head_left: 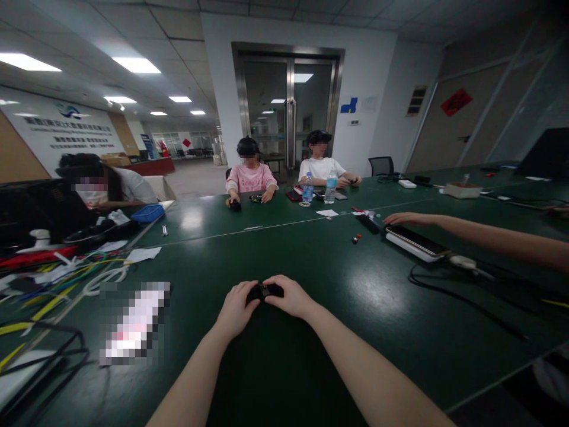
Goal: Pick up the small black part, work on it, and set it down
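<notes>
on my feed the left hand (235,308) and the right hand (291,296) meet over the green table (347,332), both curled around a small black object (265,290) pinched between their fingertips. whether it rests on the tabletop or hangs just above it, i cannot tell. the left hand grips one end with bent fingers and the right hand closes over the other end. the fingers hide most of the piece, so i cannot say what it is. my worry is the hold: so little of the object shows past the fingers that a slip, i judge, would drop it onto the glossy surface and let it skid. left of the left hand lies a tangle of coloured wires (66,279) and a black cable loop (53,350), with a blurred-out item (133,323) nearer in, and an elbow swung that way could snag them. well to the right of the right hand a black cord (466,299) trails from a white block (415,244), where another person's hand (409,219) reaches, so a wide sweep could catch cord or arm. open green surface runs ahead of the hands as far as some small red and black bits (355,239). the table's near edge (489,385) shows only behind the right forearm. i judge the freest room to be straight ahead.
</notes>
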A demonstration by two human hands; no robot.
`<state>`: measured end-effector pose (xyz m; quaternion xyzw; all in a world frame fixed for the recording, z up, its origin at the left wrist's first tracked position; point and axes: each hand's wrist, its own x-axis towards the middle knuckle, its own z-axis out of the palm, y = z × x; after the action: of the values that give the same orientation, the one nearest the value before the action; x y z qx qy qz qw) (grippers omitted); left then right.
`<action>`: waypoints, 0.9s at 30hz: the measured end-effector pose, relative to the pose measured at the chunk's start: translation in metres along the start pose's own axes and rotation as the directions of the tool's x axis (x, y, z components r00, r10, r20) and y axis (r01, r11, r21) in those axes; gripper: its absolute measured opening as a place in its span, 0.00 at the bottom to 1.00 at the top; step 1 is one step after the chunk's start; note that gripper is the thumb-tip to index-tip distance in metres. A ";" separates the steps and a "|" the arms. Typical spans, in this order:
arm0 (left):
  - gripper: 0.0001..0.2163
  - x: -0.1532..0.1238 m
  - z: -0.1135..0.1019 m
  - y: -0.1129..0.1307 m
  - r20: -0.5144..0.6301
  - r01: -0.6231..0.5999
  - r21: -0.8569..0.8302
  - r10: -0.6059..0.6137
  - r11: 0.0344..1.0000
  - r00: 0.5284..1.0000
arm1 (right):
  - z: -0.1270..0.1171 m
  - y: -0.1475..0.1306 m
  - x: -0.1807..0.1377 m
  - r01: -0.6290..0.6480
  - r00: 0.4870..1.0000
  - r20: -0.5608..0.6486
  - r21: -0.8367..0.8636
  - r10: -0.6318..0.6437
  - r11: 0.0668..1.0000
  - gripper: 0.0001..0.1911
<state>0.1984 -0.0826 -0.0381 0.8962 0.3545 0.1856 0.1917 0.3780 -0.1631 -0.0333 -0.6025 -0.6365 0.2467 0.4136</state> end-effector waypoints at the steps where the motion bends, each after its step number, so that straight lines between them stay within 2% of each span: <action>1: 0.19 0.000 0.000 0.000 0.000 0.000 -0.003 0.000 1.000 1.000 | -0.001 0.001 0.001 -0.032 0.999 -0.009 0.039 0.032 0.999 0.19; 4: 0.19 -0.001 0.000 0.000 0.003 0.005 -0.017 -0.005 1.000 1.000 | -0.003 0.004 0.003 -0.134 0.990 -0.033 0.131 0.139 0.982 0.15; 6: 0.20 -0.001 0.000 0.000 0.004 0.012 -0.024 -0.012 1.000 1.000 | -0.005 0.006 0.004 -0.151 0.986 -0.048 0.163 0.161 0.975 0.15; 12: 0.20 -0.002 0.000 0.000 0.023 0.046 -0.030 -0.045 0.998 0.999 | -0.004 0.011 0.005 -0.164 0.983 -0.052 0.204 0.178 0.965 0.14; 23: 0.22 -0.001 0.002 -0.002 0.013 0.045 -0.014 -0.045 0.999 0.999 | -0.004 0.015 0.006 -0.153 0.983 -0.061 0.241 0.173 0.958 0.13; 27: 0.20 0.000 0.003 -0.003 0.000 0.010 -0.011 -0.010 1.000 1.000 | -0.001 0.019 0.009 -0.132 0.986 -0.069 0.230 0.152 0.964 0.13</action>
<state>0.1978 -0.0813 -0.0418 0.8933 0.3582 0.1864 0.1974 0.3905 -0.1520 -0.0461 -0.6060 -0.5414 0.3200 0.4871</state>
